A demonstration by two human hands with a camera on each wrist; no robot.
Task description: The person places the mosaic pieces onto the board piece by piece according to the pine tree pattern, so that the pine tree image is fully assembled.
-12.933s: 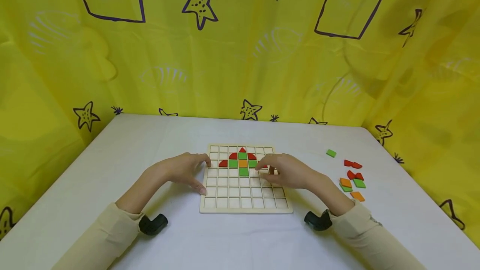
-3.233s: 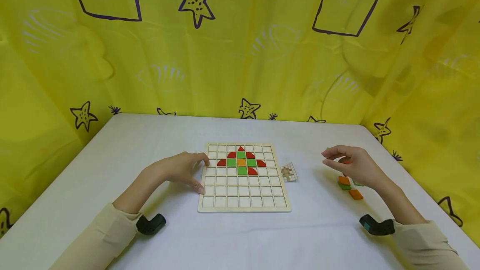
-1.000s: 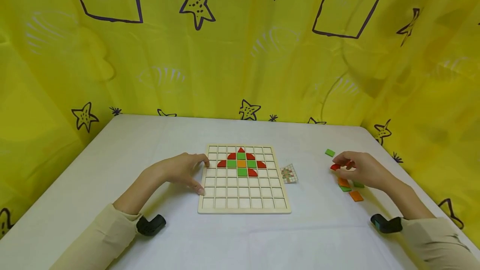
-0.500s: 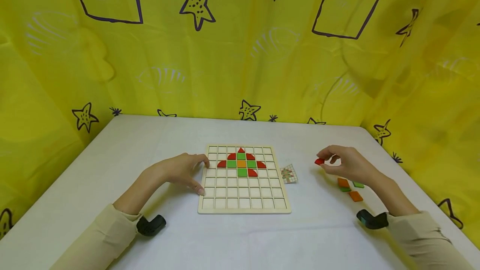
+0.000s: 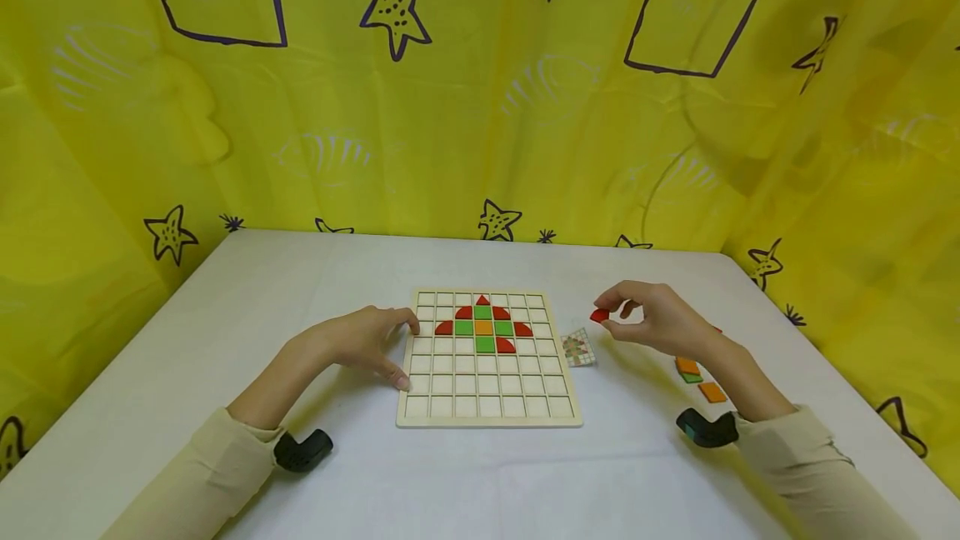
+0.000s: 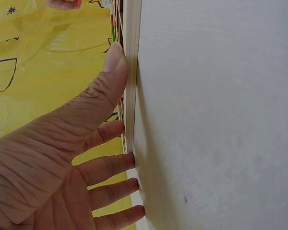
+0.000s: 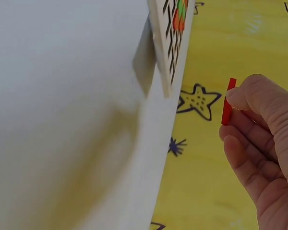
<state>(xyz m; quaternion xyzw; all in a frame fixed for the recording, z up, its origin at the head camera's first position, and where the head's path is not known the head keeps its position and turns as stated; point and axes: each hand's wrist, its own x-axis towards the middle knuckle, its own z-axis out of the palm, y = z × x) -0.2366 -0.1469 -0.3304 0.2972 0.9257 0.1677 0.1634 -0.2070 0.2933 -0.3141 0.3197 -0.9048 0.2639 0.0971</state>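
A wooden grid board (image 5: 489, 421) lies on the table, with green, red and orange tiles (image 5: 483, 327) set in its upper middle cells. My left hand (image 5: 362, 338) rests against the board's left edge, thumb near the front and fingers farther back. The left wrist view shows those fingers (image 6: 113, 167) fairly straight and touching the rim. Beyond the board's right side, my right hand (image 5: 660, 322) pinches a red rounded tile (image 5: 599, 316) above the table. In the right wrist view the red tile (image 7: 228, 103) appears edge-on between thumb and fingertips.
A small printed pattern card (image 5: 578, 348) lies at the board's right edge. Farther right on the white table (image 5: 480, 490) are loose tiles: an orange one (image 5: 712, 392), and another orange tile (image 5: 686, 365) over a green one. My right forearm hides part of that group.
My right hand has picked the red tile from the loose pieces and carried it left towards the board. Earlier, another red tile appeared beside the lower green one. The left hand stays put.
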